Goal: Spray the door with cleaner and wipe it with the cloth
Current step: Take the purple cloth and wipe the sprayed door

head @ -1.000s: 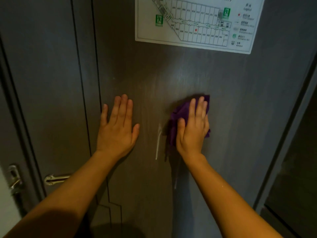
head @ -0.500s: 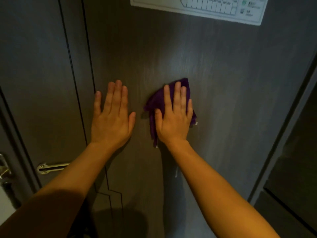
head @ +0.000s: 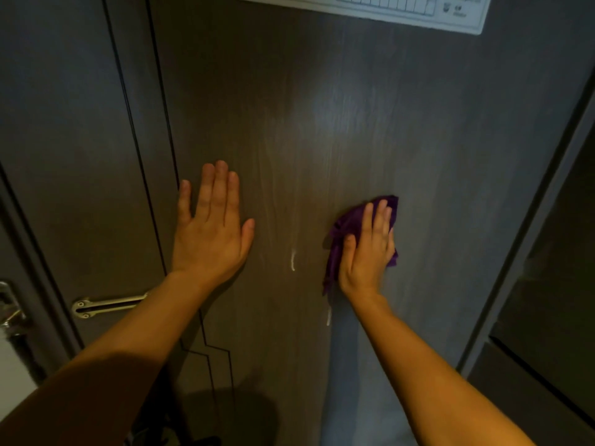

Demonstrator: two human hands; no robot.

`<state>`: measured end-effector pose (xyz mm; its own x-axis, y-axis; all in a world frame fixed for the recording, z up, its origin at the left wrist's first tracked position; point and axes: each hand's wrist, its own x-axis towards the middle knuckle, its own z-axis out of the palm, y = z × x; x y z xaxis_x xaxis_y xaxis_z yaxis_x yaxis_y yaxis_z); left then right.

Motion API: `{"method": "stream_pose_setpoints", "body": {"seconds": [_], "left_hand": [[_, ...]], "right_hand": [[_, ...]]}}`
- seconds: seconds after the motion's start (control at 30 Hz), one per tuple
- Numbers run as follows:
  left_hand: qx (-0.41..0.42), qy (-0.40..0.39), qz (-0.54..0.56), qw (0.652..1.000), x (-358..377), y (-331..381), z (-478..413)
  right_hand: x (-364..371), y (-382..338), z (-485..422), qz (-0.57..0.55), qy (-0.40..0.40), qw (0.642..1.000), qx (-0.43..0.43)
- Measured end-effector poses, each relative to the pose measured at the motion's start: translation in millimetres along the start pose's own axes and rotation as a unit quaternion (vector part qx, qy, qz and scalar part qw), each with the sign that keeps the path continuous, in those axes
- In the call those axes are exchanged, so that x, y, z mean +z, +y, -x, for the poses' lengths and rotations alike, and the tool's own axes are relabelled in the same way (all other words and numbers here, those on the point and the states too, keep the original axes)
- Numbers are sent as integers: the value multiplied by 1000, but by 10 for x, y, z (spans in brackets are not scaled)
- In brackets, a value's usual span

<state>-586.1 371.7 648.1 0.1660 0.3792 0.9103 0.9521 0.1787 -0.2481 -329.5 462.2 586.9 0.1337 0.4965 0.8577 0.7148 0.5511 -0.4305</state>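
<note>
A dark grey wood-grain door (head: 322,107) fills the view. My right hand (head: 368,249) presses a purple cloth (head: 341,233) flat against the door, right of centre. The cloth shows above and to the left of the fingers; the rest is hidden under the palm. My left hand (head: 211,226) lies flat on the door with fingers spread, holding nothing. Between the two hands a white drip of cleaner (head: 293,260) runs down the door, and a second drip (head: 328,317) sits below the cloth. No spray bottle is in view.
A white floor-plan sign (head: 370,8) is fixed to the door at the top. A metal door guard bar (head: 108,304) and a lock fitting (head: 9,309) sit at the left. The door frame (head: 528,220) runs down the right, with a dark opening beyond.
My right hand has slid the cloth to the right and a little down from beside my left hand. A white drip shows where the cloth had been. My left hand stays flat.
</note>
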Motion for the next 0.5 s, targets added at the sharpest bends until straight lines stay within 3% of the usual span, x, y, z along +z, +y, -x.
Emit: {"method": "stream_pose_setpoints", "body": {"seconds": [0.17,0.3,0.5], "left_hand": [[3,-7,7,1000,20,47,144],[-8,-6,20,1000,42,66,280],[-80,-4,30,996,136,242,501]], "right_hand": [[74,-543,128,-32,4,995,-94],[304,-979,242,-3,-33,992,-120],[507,-745,408,75,6,987,-144]]}}
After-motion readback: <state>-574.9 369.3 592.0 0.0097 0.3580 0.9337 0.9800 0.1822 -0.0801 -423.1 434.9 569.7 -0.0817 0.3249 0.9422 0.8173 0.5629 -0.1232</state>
